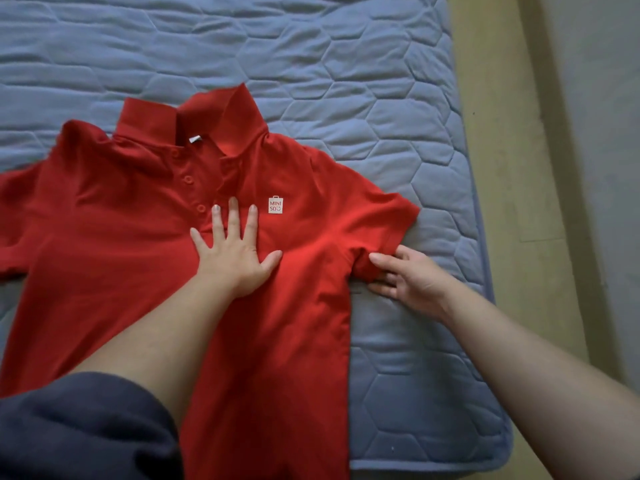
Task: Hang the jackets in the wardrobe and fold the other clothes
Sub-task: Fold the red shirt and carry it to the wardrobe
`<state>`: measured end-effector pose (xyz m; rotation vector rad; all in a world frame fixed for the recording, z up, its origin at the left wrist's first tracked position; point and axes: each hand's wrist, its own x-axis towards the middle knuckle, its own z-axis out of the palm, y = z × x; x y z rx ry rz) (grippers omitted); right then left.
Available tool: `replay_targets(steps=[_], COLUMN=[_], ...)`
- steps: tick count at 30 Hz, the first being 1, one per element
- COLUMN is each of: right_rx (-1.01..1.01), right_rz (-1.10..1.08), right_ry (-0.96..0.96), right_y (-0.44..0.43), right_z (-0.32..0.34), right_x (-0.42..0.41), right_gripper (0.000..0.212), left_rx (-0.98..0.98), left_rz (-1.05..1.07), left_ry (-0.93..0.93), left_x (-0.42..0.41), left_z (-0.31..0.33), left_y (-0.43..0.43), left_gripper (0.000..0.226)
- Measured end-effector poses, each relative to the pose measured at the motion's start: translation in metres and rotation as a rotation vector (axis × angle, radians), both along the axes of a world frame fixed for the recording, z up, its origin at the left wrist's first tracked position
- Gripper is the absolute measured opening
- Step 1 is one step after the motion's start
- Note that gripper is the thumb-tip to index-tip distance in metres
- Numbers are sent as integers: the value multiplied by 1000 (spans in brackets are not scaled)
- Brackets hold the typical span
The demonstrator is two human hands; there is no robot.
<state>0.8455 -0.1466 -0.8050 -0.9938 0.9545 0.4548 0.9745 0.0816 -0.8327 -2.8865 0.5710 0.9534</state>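
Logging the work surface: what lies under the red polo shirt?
The red polo shirt lies spread on a blue quilted mattress cover, visible above and right of it. Whatever is directly beneath the fabric is covered.

Bed [381,98]: blue quilted cover, hexagon stitching, right edge in view.
Shirt [121,244]: red polo, one item, spread flat and face up on the cover, collar at the far side, short sleeves out, small white logo on the chest.
Floor [502,168]: pale yellow, right of the bed.

blue quilted bed cover [381,98] beside pale yellowish floor [502,133]
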Motion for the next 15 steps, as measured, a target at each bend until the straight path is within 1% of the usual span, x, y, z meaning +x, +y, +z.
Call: replay_targets(steps=[1, 2, 4, 5, 6, 8, 9, 10, 11, 13, 15], right_rx=[-83, -206, -420, -511, -606, -763, -830, -908, -991, -1169, -1312], right_rz=[68, 75, -4, 7, 70, 304, 368, 369, 321, 258, 346], right_ry=[-17, -69, -127, -116, -73, 115, 218, 286, 313, 298, 239], right_y=[1, -1, -12, -17, -21, -18, -15, -9, -1, 20, 46], right_z=[3, 6, 10, 11, 8, 2, 0, 1, 7, 26, 45], right_x=[2, 6, 13, 14, 11, 3, 0, -1, 1, 8, 13], right_gripper=[9, 11, 19, 22, 23, 22, 17, 9, 19, 46, 62], left_rx=[2, -3, -19, -24, -24, -23, -27, -33, -39, -34, -20], left_rz=[-4, -11, -30, -44, -59, -78, -81, -84, -85, -65, -5], left_ry=[31, 53, 63, 52, 36, 3, -14, -33, -46, -45, -61], left_x=[2, 4, 8, 9, 8, 2, -3, -9, -15, -29, -34], left_z=[3, 7, 14, 16, 19, 23, 24, 27, 30, 39, 49], left_y=[1, 3, 8, 12, 15, 22, 26, 31, 38, 61, 92], left_gripper=[90, 90, 88, 85, 82, 77, 76, 75, 74, 73, 71])
